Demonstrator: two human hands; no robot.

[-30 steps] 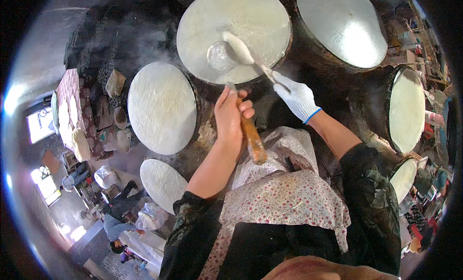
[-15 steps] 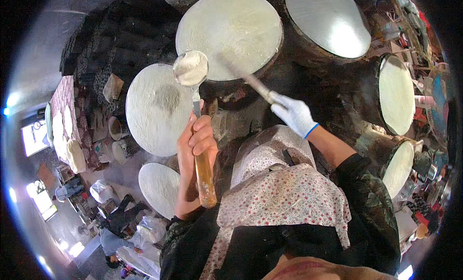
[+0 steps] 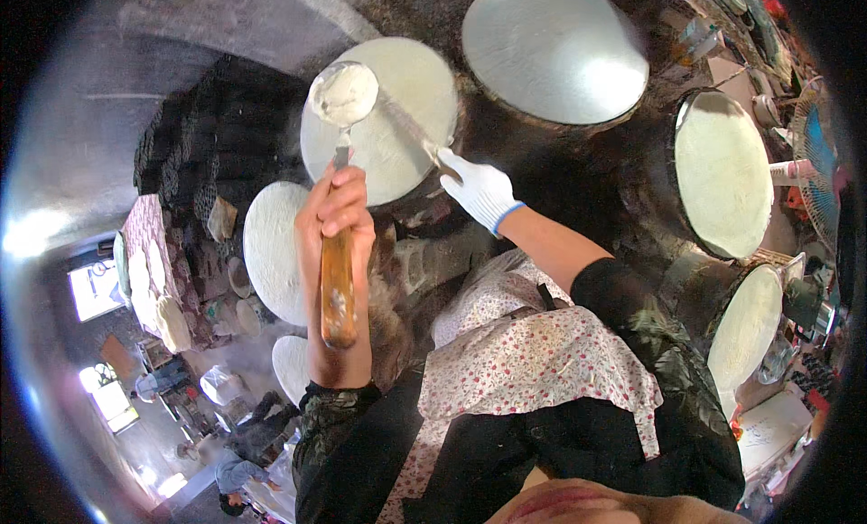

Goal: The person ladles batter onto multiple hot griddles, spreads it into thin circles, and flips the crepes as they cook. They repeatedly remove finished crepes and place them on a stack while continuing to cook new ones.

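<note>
My bare left hand (image 3: pixel 339 208) is wrapped round the wooden handle of a ladle (image 3: pixel 339 294). The ladle's round metal bowl holds thick white batter (image 3: pixel 345 95) and hangs over a round griddle (image 3: pixel 415 73) coated with pale batter. In a white glove with a blue cuff, my right hand (image 3: pixel 483 194) grips a long, flat scraper (image 3: pixel 408 127). Its blade slants up and left across that coated griddle, ending close beside the ladle's bowl. Whether the blade touches the batter I cannot tell.
A shiny griddle (image 3: pixel 551 41) without batter stands to the right. More pale-coated griddles curve round me, at right (image 3: pixel 722 176), lower right (image 3: pixel 745 330) and left (image 3: pixel 275 253). A blue fan (image 3: pixel 817 167) is at the far right. A person (image 3: pixel 239 474) bends at lower left.
My view has swung, so the griddles sit further left. The ladle has come over the coated griddle, and my right hand has moved left with the scraper, closer to the ladle.
</note>
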